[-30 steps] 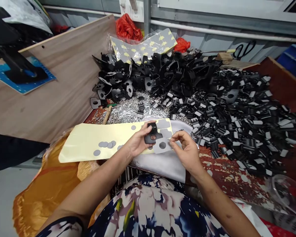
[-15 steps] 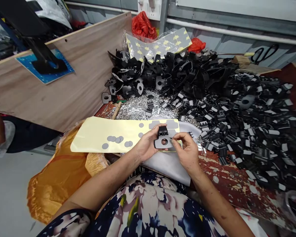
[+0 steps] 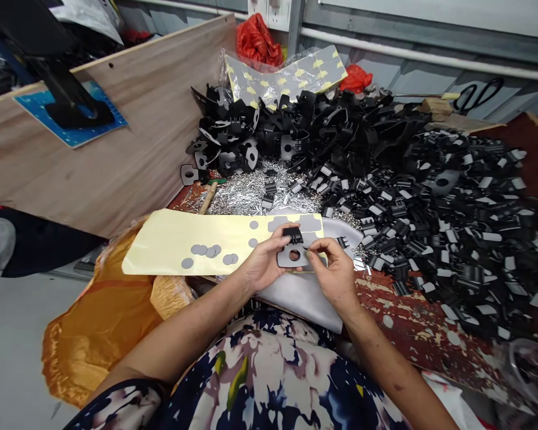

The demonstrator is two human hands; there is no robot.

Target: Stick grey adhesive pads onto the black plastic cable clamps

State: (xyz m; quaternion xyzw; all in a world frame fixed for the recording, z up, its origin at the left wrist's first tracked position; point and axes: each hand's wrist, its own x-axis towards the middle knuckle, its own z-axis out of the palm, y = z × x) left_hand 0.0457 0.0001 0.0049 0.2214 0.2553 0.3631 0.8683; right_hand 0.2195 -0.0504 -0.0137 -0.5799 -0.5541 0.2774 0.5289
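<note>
My left hand (image 3: 263,264) is closed round the left side of a black plastic clip (image 3: 293,235), whose flat plate carries a grey pad (image 3: 285,258) with a round hole. Thumb and fingers of my right hand (image 3: 336,276) pinch together at the plate's right edge. Whatever lies between those fingertips is too small to make out. Beneath both hands is a yellow backing sheet (image 3: 156,242) with loose grey discs (image 3: 199,249) and larger grey stickers (image 3: 311,223) on it. Part of a grey padded surface (image 3: 309,298) shows below the sheet.
Behind the sheet lie a heap of small metal pins (image 3: 242,194) and a wooden-handled tool (image 3: 208,198). Black plate parts (image 3: 358,128) and small black clips (image 3: 470,275) pile up behind and right. A wooden board (image 3: 130,113) stands left, above an orange sack (image 3: 94,328). Scissors (image 3: 477,95) lie at the back.
My right fingertips have shifted slightly up and left, nearer the clip's hinge end. My left hand still holds the clip. The whole view has moved a little.
</note>
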